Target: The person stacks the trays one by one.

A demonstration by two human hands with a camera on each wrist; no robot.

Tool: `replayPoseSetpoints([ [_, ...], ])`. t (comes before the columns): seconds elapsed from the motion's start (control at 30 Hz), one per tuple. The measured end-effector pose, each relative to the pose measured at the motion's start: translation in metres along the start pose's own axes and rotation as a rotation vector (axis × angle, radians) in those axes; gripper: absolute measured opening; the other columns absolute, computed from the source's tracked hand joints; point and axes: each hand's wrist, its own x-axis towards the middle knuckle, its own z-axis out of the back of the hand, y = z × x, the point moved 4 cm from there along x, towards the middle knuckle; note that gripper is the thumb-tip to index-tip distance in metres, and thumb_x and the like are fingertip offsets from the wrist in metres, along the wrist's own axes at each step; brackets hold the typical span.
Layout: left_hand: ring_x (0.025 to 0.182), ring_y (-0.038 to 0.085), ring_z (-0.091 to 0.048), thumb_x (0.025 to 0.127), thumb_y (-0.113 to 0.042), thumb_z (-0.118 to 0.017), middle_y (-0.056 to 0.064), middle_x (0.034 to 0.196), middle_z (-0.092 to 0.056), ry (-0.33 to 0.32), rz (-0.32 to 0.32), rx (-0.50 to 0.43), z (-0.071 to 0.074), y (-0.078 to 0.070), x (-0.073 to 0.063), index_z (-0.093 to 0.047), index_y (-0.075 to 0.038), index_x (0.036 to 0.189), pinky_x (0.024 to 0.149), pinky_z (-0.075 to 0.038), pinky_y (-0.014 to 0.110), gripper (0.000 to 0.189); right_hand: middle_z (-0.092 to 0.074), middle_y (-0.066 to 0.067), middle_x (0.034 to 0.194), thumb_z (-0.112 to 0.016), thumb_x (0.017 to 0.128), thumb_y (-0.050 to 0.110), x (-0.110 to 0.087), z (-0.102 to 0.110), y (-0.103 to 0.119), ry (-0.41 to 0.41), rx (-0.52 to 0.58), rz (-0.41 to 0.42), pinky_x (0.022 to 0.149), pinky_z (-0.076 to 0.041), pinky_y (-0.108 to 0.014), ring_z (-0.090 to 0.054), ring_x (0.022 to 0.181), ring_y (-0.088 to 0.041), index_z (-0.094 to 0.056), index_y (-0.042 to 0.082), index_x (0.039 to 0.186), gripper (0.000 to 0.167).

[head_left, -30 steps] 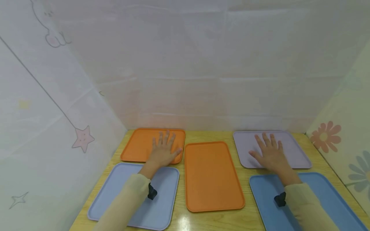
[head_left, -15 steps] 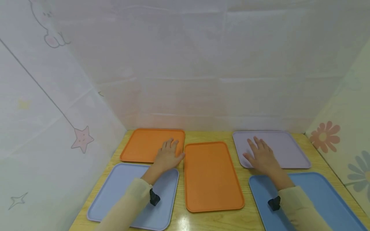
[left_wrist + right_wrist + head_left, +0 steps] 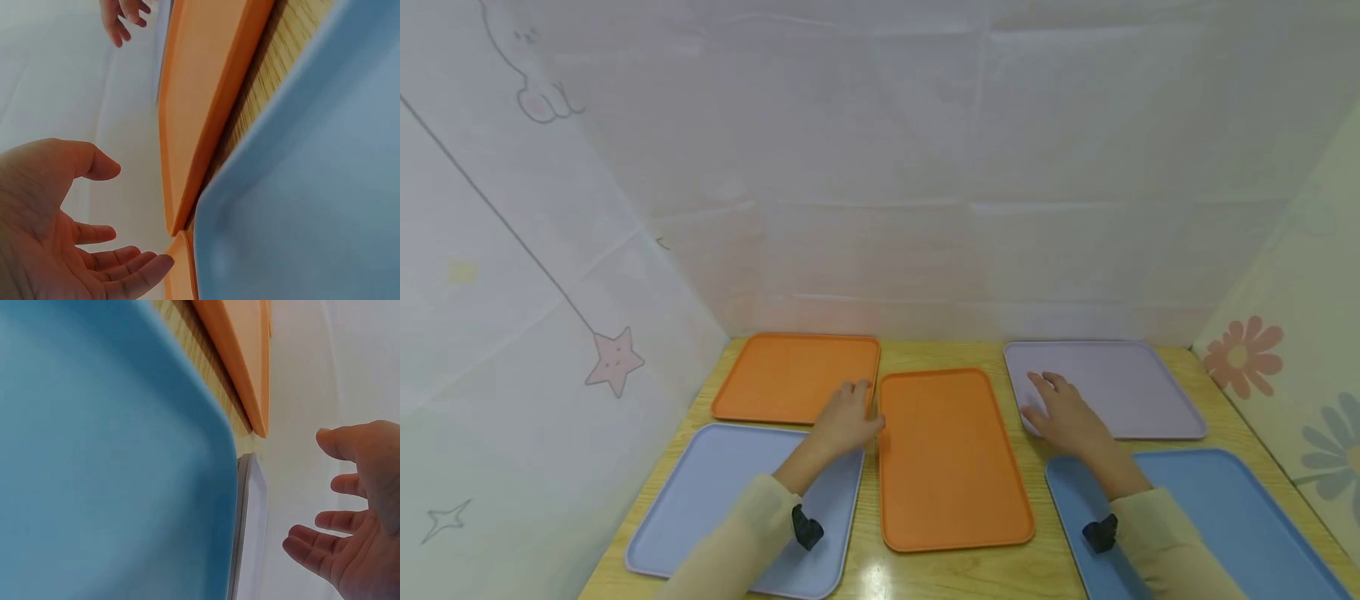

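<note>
My left hand (image 3: 844, 423) hovers between the back-left orange tray (image 3: 797, 377) and the middle orange tray (image 3: 955, 467), fingers loosely bent and holding nothing. In the left wrist view, a gap shows between its thumb and fingers. Over the near-left corner of the lilac tray (image 3: 1127, 392) is my right hand (image 3: 1067, 421), also holding nothing. The right wrist view shows its thumb apart from the relaxed fingers. Below the left forearm lies a pale blue-lilac tray (image 3: 715, 492); a blue tray (image 3: 1225, 508) lies below the right forearm.
All the trays lie flat on a wooden table (image 3: 917, 575). A pale cloth wall (image 3: 880, 208) stands behind the table. Printed cloth also hangs at the left, with a pink star (image 3: 615, 360), and at the right, with a red flower (image 3: 1243, 357).
Both hands have drawn back towards the person. The left hand has shifted right and the right hand left, towards the middle tray. Their spread fingers have bent. The trays have not moved.
</note>
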Motion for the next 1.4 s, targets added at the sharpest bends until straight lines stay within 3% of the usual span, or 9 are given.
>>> replayPoseSetpoints([
  [0.2,0.118,0.041,-0.058,0.096,-0.032,-0.065,0.028,0.135,-0.053,0.035,0.011,-0.029,-0.007,-0.008,-0.004,-0.045,0.006,0.145,0.094,-0.052,0.053,0.065,-0.045,-0.037,0.139,-0.064,0.098,0.022,0.004,-0.004,0.004,0.009,0.035,0.008,0.104,-0.041,-0.066,-0.048,0.125,-0.052,-0.042,-0.006,0.147,0.061],
  [0.4,0.123,0.046,-0.054,0.095,-0.03,-0.065,0.03,0.142,-0.047,0.105,0.041,-0.1,-0.011,-0.011,-0.009,-0.042,0.006,0.147,0.097,-0.05,0.058,0.068,-0.049,-0.033,0.135,-0.065,0.098,0.02,0.009,-0.01,0.008,0.04,0.076,0.011,0.089,-0.053,-0.057,-0.064,0.102,-0.039,-0.045,-0.005,0.146,0.058],
  [0.7,0.136,0.045,-0.045,0.094,-0.027,-0.067,0.031,0.147,-0.047,0.175,0.056,-0.129,-0.02,-0.012,-0.013,-0.037,0.01,0.15,0.107,-0.043,0.057,0.074,-0.059,-0.026,0.12,-0.068,0.095,0.017,0.016,-0.019,0.015,0.08,0.142,0.027,0.076,-0.053,-0.044,-0.061,0.087,-0.023,-0.049,-0.007,0.143,0.057],
  [0.87,0.139,0.045,-0.042,0.093,-0.025,-0.07,0.032,0.149,-0.044,0.203,0.074,-0.107,-0.025,-0.012,-0.015,-0.034,0.011,0.151,0.111,-0.041,0.056,0.078,-0.063,-0.024,0.114,-0.068,0.094,0.013,0.019,-0.023,0.019,0.119,0.18,0.059,0.078,-0.056,-0.047,-0.064,0.092,-0.03,-0.05,-0.01,0.141,0.055],
  [1.03,0.138,0.045,-0.043,0.09,-0.019,-0.074,0.032,0.147,-0.046,0.217,0.069,-0.088,-0.027,-0.015,-0.015,-0.035,0.013,0.15,0.111,-0.041,0.055,0.078,-0.065,-0.026,0.118,-0.067,0.094,0.011,0.022,-0.03,0.021,0.186,0.214,0.022,0.089,-0.055,-0.053,-0.064,0.107,-0.04,-0.051,-0.01,0.14,0.053],
  [1.2,0.133,0.046,-0.046,0.088,-0.01,-0.07,0.035,0.147,-0.043,0.251,0.058,-0.011,-0.034,-0.016,-0.013,-0.035,0.016,0.147,0.097,-0.049,0.05,0.074,-0.066,-0.024,0.116,-0.07,0.092,0.011,0.023,-0.037,0.025,0.249,0.222,-0.034,0.091,-0.054,-0.052,-0.064,0.107,-0.04,-0.05,-0.011,0.139,0.056],
  [1.3,0.122,0.044,-0.054,0.089,-0.007,-0.066,0.037,0.148,-0.038,0.272,0.065,0.023,-0.037,-0.017,-0.012,-0.033,0.016,0.148,0.085,-0.049,0.046,0.072,-0.067,-0.023,0.113,-0.069,0.091,0.01,0.022,-0.039,0.027,0.261,0.219,-0.049,0.09,-0.054,-0.052,-0.064,0.105,-0.038,-0.05,-0.012,0.138,0.055],
  [1.4,0.109,0.038,-0.057,0.088,-0.004,-0.064,0.037,0.144,-0.041,0.263,0.062,0.044,-0.038,-0.018,-0.011,-0.035,0.016,0.146,0.082,-0.05,0.044,0.068,-0.067,-0.018,0.108,-0.068,0.091,0.007,0.021,-0.042,0.028,0.264,0.201,-0.059,0.086,-0.054,-0.05,-0.064,0.1,-0.034,-0.051,-0.011,0.138,0.054],
])
